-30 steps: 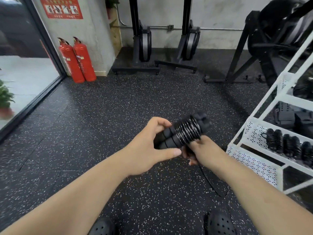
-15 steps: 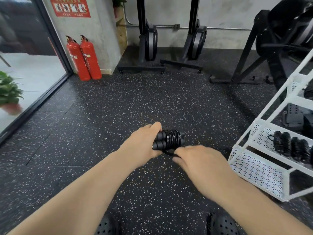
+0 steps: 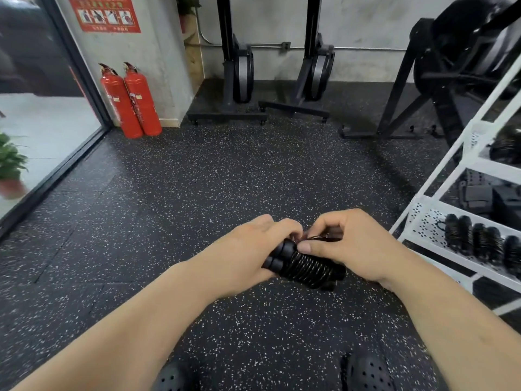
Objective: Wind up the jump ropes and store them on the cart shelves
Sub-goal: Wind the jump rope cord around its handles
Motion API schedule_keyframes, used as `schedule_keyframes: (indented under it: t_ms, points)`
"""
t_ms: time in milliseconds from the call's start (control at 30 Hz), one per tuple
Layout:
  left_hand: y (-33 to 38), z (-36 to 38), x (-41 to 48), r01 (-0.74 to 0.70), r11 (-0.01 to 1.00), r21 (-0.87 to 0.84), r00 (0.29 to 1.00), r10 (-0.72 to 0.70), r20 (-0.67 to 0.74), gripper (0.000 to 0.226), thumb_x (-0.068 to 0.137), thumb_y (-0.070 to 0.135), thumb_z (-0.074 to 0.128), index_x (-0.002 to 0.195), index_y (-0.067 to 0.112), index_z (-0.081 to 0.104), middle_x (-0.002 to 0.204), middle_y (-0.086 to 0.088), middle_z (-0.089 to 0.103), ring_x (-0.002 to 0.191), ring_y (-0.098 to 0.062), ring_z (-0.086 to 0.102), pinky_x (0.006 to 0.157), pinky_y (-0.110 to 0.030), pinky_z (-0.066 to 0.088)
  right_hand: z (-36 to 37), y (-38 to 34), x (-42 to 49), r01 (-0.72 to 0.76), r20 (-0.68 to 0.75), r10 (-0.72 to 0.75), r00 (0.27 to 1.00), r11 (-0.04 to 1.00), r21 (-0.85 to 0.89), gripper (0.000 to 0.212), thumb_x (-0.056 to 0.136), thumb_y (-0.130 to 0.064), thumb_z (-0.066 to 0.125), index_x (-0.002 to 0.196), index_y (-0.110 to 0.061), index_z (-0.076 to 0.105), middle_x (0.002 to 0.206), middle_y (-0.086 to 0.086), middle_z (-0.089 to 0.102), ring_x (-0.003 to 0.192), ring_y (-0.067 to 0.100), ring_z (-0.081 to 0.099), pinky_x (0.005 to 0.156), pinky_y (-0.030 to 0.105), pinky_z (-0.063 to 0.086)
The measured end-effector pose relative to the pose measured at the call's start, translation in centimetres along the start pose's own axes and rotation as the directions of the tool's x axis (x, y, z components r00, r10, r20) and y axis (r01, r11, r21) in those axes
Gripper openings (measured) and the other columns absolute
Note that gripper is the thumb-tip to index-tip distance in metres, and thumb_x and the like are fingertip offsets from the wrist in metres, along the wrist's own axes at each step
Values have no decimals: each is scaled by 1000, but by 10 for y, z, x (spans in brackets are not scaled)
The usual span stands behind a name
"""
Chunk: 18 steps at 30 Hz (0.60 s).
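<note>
change: since half a second ago the right hand (image 3: 355, 244) has turned, so its thumb now shows on the coils and its fingers curl over the far end; the bundle has tipped, with its handle ends up-left and its coiled end down-right.
left hand (image 3: 244, 251): fingers curled round the handle end of the jump rope (image 3: 306, 267), gripping it from the left, back of the hand facing up.
right hand: thumb tip pressed on the top coils, fingers bent and pinching a loose strand (image 3: 320, 237) just above the bundle.
jump rope: black, wound in tight coils round its two handles, which lie side by side; held between both hands in the air above the floor (image 3: 225, 179), left of the cart and apart from it.
cart (image 3: 426, 227): white, with perforated shelf walls, at the right edge; its shelves are tilted in this view.
wound ropes (image 3: 480, 240): a row of black bundles side by side on the lower shelf.
middle shelf: dark items, too dim to name.
shoes (image 3: 370, 373): black, perforated, at the bottom edge.
background: two red fire extinguishers (image 3: 131, 103) by the wall, black machines (image 3: 240, 69) behind, a potted plant (image 3: 10, 162) at far left.
</note>
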<state>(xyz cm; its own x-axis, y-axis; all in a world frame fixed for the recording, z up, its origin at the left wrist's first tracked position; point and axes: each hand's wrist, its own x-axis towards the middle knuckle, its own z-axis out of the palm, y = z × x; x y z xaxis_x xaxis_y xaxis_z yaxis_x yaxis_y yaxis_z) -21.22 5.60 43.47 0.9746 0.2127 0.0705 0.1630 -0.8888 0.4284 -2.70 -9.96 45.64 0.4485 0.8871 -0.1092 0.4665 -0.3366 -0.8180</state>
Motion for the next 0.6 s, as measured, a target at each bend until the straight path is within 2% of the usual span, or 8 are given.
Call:
schedule_keyframes:
  t_ms: [67,133,233,267,333,400,500,600]
  points:
    - [0,1,1,-79,992,96,991,89,-102,67,88,12,81,133,41,41,114,24,41,105,-5,47,96,-32,46,3,-2,-1,10,-19,-9,1000,999,49,19,77,-37,94,81,-28,78,86,-7,80,88,17,76,91,43,58]
    - [-3,7,4,-72,975,209,974,114,-196,77,80,10,84,139,35,42,124,20,48,115,-12,47,99,-36,46,8,-3,1,33,-92,-28,995,998,55,19,77,-36,95,80,-29,77,85,-6,80,88,21,76,90,49,60]
    - [-2,11,9,175,966,193,928,-96,-360,94,76,9,86,152,33,36,141,7,42,126,-18,42,107,-39,46,19,-5,2,60,-214,-43,976,996,70,18,77,-36,94,81,-31,77,90,-13,80,86,18,77,86,51,62]
    - [0,11,10,267,955,131,890,-192,-415,99,76,9,86,156,32,32,142,3,37,125,-20,42,105,-39,48,22,-6,3,70,-243,-43,969,992,103,18,78,-34,94,81,-30,77,93,-17,80,88,14,77,87,49,62]
    - [5,11,13,397,915,-66,800,-380,-464,102,82,7,82,160,33,22,142,0,32,116,-23,51,91,-37,51,29,-9,4,90,-310,-40,950,984,150,16,80,-32,93,81,-29,77,97,-22,79,89,8,77,87,46,62]
    - [8,13,17,426,858,-287,737,-513,-441,94,93,8,72,162,36,15,147,2,35,103,-23,61,83,-38,50,34,-11,7,111,-395,-44,918,982,150,15,81,-34,92,81,-31,77,96,-24,79,88,6,76,85,45,63]
    - [14,23,21,339,827,-449,740,-529,-416,81,103,11,59,165,36,15,155,6,39,109,-10,64,95,-35,53,41,-11,13,108,-492,-22,870,983,147,16,81,-36,91,81,-32,76,95,-26,78,86,5,76,85,45,62]
    - [24,30,23,267,731,-627,761,-560,-328,79,109,18,52,167,46,6,151,5,56,116,-1,63,93,-14,48,45,-14,13,102,-556,-4,831,984,145,15,81,-35,91,81,-32,77,97,-30,77,88,-2,74,88,40,61]
